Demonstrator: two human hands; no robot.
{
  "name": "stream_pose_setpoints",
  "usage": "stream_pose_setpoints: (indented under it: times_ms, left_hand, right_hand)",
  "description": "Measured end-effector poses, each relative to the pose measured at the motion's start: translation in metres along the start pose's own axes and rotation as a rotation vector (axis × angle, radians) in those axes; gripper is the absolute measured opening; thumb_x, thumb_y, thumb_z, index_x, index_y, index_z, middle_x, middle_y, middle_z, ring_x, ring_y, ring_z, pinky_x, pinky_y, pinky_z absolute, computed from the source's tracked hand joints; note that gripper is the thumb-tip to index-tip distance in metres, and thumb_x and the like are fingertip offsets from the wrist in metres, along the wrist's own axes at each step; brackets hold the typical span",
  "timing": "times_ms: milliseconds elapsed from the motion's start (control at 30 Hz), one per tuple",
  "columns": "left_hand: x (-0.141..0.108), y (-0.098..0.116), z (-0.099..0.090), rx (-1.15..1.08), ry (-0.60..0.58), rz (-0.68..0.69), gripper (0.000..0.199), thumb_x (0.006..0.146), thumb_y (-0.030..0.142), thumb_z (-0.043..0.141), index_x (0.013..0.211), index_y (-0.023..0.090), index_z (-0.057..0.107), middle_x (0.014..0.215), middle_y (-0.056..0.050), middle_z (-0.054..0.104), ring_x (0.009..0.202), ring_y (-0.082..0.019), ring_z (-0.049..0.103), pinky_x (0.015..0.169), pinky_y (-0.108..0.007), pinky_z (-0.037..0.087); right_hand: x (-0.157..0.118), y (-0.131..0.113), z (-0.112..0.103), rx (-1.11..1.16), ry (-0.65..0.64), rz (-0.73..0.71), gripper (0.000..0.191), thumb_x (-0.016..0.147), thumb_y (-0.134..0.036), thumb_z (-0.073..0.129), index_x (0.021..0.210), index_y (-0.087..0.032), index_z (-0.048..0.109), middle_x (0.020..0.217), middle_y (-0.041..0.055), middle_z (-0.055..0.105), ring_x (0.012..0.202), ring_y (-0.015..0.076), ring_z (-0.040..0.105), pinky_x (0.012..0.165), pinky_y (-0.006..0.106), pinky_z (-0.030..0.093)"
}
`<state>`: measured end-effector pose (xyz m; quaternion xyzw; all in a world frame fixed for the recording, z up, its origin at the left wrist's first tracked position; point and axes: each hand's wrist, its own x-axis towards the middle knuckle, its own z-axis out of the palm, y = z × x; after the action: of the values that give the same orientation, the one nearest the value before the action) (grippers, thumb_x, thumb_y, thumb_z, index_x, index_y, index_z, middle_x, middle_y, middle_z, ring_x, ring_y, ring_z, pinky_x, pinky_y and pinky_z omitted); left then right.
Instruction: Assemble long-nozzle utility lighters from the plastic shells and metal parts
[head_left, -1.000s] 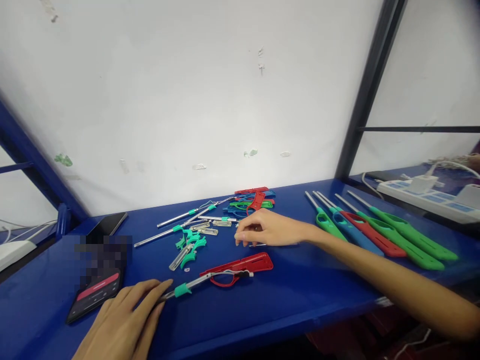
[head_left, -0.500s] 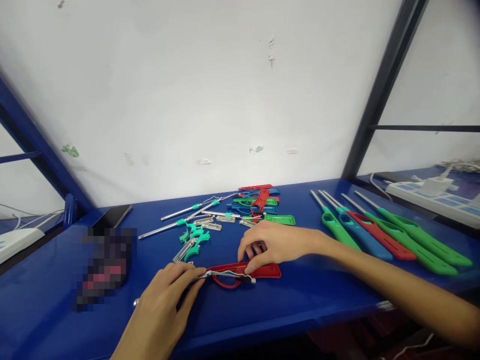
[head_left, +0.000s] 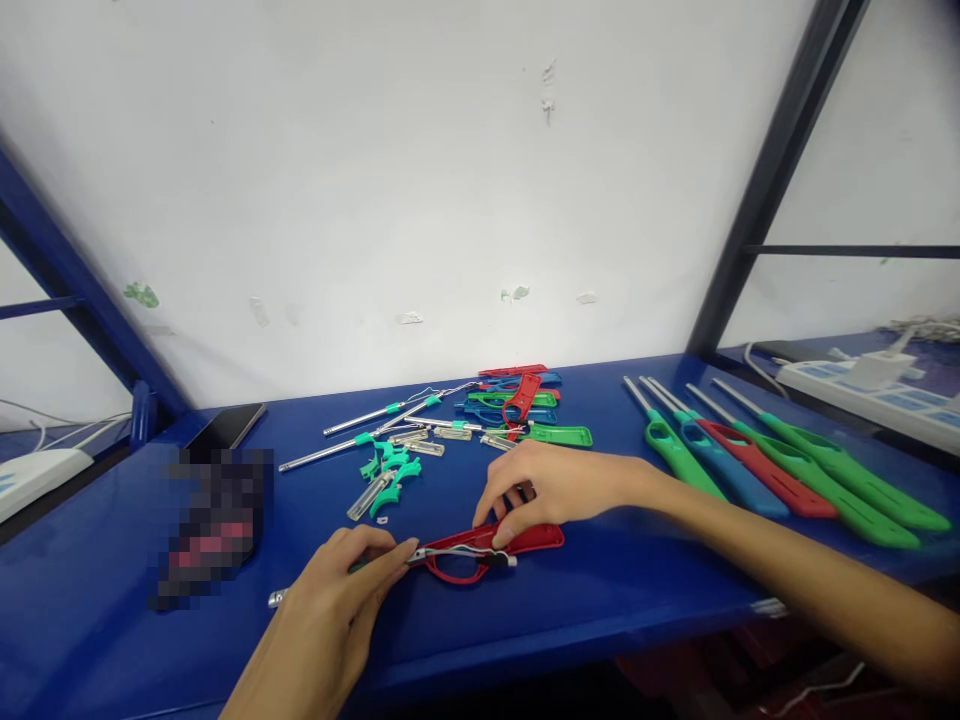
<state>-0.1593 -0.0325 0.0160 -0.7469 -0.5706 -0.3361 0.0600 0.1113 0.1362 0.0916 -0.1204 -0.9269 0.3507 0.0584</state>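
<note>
My left hand (head_left: 334, 595) pinches a silver lighter tube (head_left: 277, 598), whose end sticks out on the left beneath the hand. From the tube, thin wires (head_left: 459, 549) run right into a red lighter handle half (head_left: 541, 538) lying on the table, and a black piece with a white tip (head_left: 501, 561) sits at their end. My right hand (head_left: 544, 485) curls over the handle's upper edge, its thumb pressing inside near the wires. What lies under its other fingertips is partly hidden. Just beyond are clear fuel tanks (head_left: 370, 495) and teal triggers (head_left: 386, 497).
Further back lie several silver tubes (head_left: 319, 459) and loose coloured handle halves (head_left: 559, 435). Assembled lighters (head_left: 757, 470) are lined up at right. A phone (head_left: 226, 430) and a blurred dark object (head_left: 214, 540) are at left. Power strips (head_left: 870, 395) stand beside the rack posts.
The left fingers have shifted slightly right along the tube, and more of its end shows at left. The wires lie closer to the red handle half. My right hand keeps its grip.
</note>
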Motion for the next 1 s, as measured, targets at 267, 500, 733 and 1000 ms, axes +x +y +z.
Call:
stream_pose_setpoints:
  times_ms: [267,500,733,1000]
  left_hand:
    - [0.008,0.002,-0.002,0.068,0.042,0.087,0.033,0.107,0.028,0.047,0.098,0.030,0.078,0.087,-0.001,0.070,0.069,-0.012,0.068,0.063,-0.019,0.055]
    - [0.012,0.007,-0.009,0.110,0.065,0.167,0.032,0.104,0.023,0.049,0.102,0.031,0.079,0.087,0.001,0.071,0.067,-0.010,0.070,0.057,-0.015,0.052]
    - [0.010,0.007,-0.011,0.131,0.031,0.196,0.034,0.106,0.022,0.048,0.111,0.032,0.079,0.092,0.001,0.072,0.072,-0.011,0.070,0.065,-0.016,0.054]
    - [0.003,-0.002,-0.003,0.071,-0.009,0.126,0.033,0.112,0.032,0.044,0.121,0.035,0.076,0.102,0.001,0.069,0.084,-0.013,0.068,0.079,-0.019,0.054]
  right_hand:
    - [0.000,-0.002,0.000,-0.003,-0.002,0.003,0.037,0.094,-0.053,0.079,0.115,-0.024,0.085,0.090,0.0034,0.072,0.074,0.0149,0.065,0.063,0.023,0.048]
    - [0.001,0.002,0.001,-0.004,-0.005,-0.004,0.038,0.094,-0.053,0.078,0.116,-0.023,0.084,0.091,0.0033,0.073,0.076,0.0151,0.065,0.064,0.023,0.048]
    - [-0.001,-0.003,-0.002,-0.011,0.003,-0.007,0.041,0.094,-0.057,0.076,0.113,-0.022,0.083,0.091,0.0039,0.074,0.079,0.0164,0.066,0.067,0.024,0.048]
    - [-0.007,-0.018,0.003,-0.149,0.073,-0.072,0.035,0.083,-0.052,0.089,0.092,-0.021,0.076,0.087,-0.0015,0.068,0.074,0.0135,0.061,0.065,0.024,0.044]
